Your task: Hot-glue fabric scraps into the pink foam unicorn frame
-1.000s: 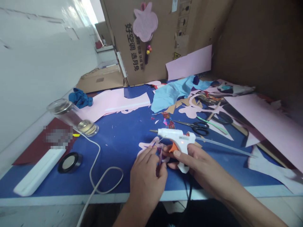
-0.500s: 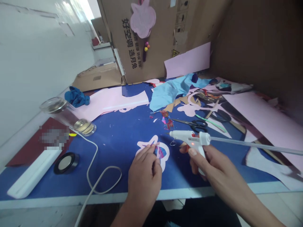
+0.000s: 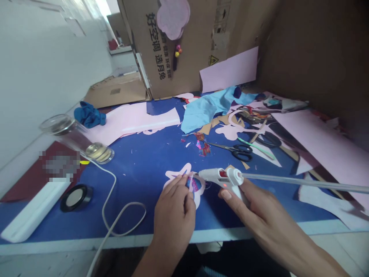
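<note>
My left hand (image 3: 174,209) presses its fingers onto a pink paper cutout (image 3: 197,201), holding it down on the blue table near the front edge. Shiny blue and magenta patterned material (image 3: 195,184) shows inside the cutout's outline; my fingers hide the rest. My right hand (image 3: 253,204) is wrapped around the handle of a white hot glue gun (image 3: 211,175) with its indicator glowing red. A long clear glue stick (image 3: 291,180) sticks out of the back. The gun's nozzle points left, right at the upper edge of the cutout; whether it touches is unclear.
Black-handled scissors (image 3: 242,152) lie behind the gun. Paper scraps, light blue cloth (image 3: 204,109) and pink sheets cover the back and right. On the left are a glass cup (image 3: 99,152), a roll of tape (image 3: 76,198), a white power strip (image 3: 36,211) and a looped cable (image 3: 115,179).
My right hand has brought the glue gun left, its nozzle now up against the cutout. My left hand has stayed on the cutout. The view has shifted slightly.
</note>
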Demonstrator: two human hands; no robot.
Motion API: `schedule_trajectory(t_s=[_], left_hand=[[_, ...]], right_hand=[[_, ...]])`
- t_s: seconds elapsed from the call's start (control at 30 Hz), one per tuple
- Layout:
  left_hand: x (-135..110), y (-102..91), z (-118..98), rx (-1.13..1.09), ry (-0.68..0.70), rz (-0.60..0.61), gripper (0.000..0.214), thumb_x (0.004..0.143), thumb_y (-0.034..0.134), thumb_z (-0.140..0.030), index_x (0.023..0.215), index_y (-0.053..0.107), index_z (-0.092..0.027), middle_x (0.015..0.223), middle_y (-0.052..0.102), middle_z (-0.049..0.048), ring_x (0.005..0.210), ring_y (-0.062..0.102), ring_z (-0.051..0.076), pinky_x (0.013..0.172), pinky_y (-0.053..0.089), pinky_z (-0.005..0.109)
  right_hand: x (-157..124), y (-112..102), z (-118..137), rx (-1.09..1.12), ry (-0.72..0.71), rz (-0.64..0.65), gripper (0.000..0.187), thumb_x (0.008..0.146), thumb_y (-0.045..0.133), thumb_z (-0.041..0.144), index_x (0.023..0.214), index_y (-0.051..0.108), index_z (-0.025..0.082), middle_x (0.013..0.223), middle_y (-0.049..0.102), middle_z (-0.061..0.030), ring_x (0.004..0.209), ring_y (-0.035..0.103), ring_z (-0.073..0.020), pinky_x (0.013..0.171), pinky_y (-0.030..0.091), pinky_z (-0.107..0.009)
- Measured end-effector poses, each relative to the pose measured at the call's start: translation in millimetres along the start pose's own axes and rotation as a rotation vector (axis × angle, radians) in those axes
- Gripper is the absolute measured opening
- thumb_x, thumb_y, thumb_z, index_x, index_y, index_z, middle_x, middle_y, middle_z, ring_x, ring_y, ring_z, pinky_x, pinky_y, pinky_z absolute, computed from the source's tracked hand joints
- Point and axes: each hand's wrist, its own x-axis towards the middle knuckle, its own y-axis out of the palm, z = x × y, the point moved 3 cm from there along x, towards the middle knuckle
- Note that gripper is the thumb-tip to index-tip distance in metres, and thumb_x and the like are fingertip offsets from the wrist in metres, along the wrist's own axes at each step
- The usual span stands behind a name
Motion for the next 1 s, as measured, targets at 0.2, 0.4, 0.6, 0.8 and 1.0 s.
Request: schedule_trajectory(t_s=[0.2, 0.4, 0.6, 0.8, 1.0], left_hand=[[0.3, 0.6, 0.8, -0.002, 0.008, -0.011, 0.025, 0.102, 0.051, -0.011, 0.101, 0.072, -0.025, 0.143, 0.074, 0.0049, 0.138, 0.066, 0.025, 0.117, 0.056, 0.052], [0.0, 1.3, -1.1, -0.003, 0.012, -0.008, 0.025, 0.101, 0.051, -0.011, 0.102, 0.072, -0.024, 0.14, 0.075, 0.0057, 0.136, 0.067, 0.026, 0.116, 0.057, 0.052], [-1.0, 1.9, 1.0, 0.0, 0.013, 0.001, 0.025, 0.101, 0.051, -0.011, 0.104, 0.072, -0.024, 0.141, 0.074, 0.0064, 0.137, 0.066, 0.026, 0.116, 0.057, 0.052], [-0.6, 1.3, 0.3, 0.002, 0.023, -0.008, 0.024, 0.101, 0.051, -0.011, 0.104, 0.072, -0.024, 0.14, 0.075, 0.0067, 0.136, 0.067, 0.026, 0.116, 0.057, 0.052], [-0.9, 1.3, -0.1, 0.004, 0.014, -0.001, 0.025, 0.101, 0.051, -0.011, 0.104, 0.073, -0.024, 0.14, 0.075, 0.0071, 0.137, 0.067, 0.027, 0.116, 0.056, 0.053]], right_hand=[[3.6, 6.3, -2.6, -0.043, -0.002, 0.029, 0.038, 0.111, 0.046, 0.057, 0.089, 0.054, 0.026, 0.082, 0.066, -0.0008, 0.072, 0.056, -0.0207, 0.064, 0.043, -0.033], [7.4, 8.5, -0.3, -0.069, -0.028, 0.024, 0.036, 0.112, 0.046, 0.054, 0.09, 0.053, 0.027, 0.077, 0.062, 0.0017, 0.067, 0.054, -0.0193, 0.062, 0.04, -0.033], [7.7, 8.2, 2.2, -0.06, -0.033, 0.022, 0.033, 0.112, 0.047, 0.052, 0.094, 0.056, 0.027, 0.083, 0.067, 0.0002, 0.072, 0.06, -0.0209, 0.065, 0.041, -0.033], [8.5, 9.9, 3.8, -0.107, -0.04, 0.011, 0.037, 0.113, 0.044, 0.053, 0.086, 0.049, 0.028, 0.074, 0.06, 0.0019, 0.064, 0.053, -0.0203, 0.061, 0.038, -0.034], [8.2, 10.3, 5.0, -0.097, -0.045, 0.025, 0.034, 0.113, 0.043, 0.052, 0.091, 0.052, 0.028, 0.079, 0.064, 0.0007, 0.067, 0.057, -0.0216, 0.062, 0.039, -0.034]])
